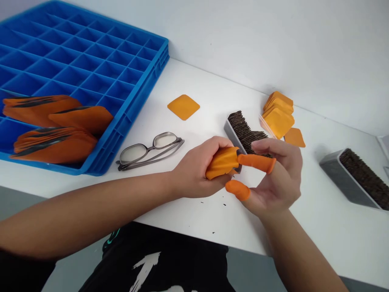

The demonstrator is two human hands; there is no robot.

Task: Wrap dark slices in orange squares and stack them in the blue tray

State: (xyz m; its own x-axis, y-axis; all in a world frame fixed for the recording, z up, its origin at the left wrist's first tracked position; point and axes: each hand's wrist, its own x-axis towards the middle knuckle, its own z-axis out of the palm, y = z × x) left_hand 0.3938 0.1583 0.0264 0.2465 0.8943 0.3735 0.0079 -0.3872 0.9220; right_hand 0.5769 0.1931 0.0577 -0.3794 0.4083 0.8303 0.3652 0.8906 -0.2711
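Note:
My left hand is wrapped round an orange bundle, which looks like thin sheets or a pouch with a dark inner face at its right end. My right hand wears orange finger cots on thumb and index finger. Its index fingertip reaches the bundle's right end, while the thumb stays apart below and the other fingers are spread. Just behind the hands stands a grey box packed with dark brown, thin-edged pieces, partly hidden by my right hand.
A blue compartment tray at left holds several orange bundles. Eyeglasses lie beside it. A single orange sheet lies behind; stacked orange sheets are at back right. Another grey box of brown pieces stands right. Dark crumbs dot the white table.

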